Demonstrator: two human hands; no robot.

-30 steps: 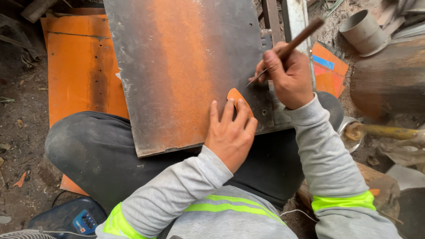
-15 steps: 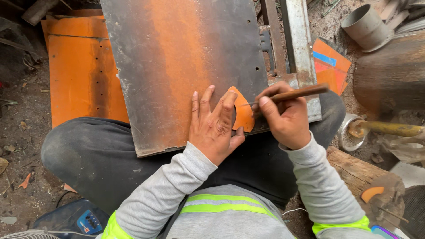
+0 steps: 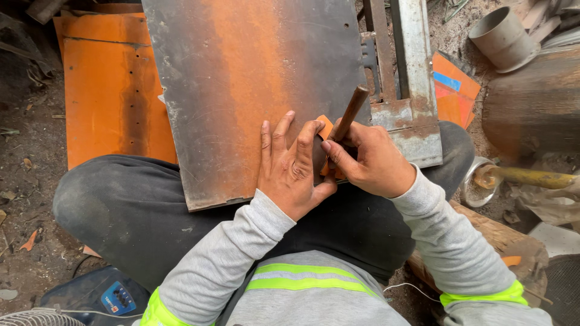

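Orange sheet (image 3: 115,102) lies on ground at left. Rusty metal plate (image 3: 254,84) rests across person's lap. Left hand (image 3: 290,169) flat on plate, fingers spread, pressing small orange template (image 3: 326,128) near plate's lower right edge. Right hand (image 3: 371,160) closed around brown rod-like tool (image 3: 351,111), tip hidden at template. Grey pipe (image 3: 501,36) far right.

Soft, even daylight, faint shadows, no glare; sharp centre, slight wide-angle stretch toward the edges.
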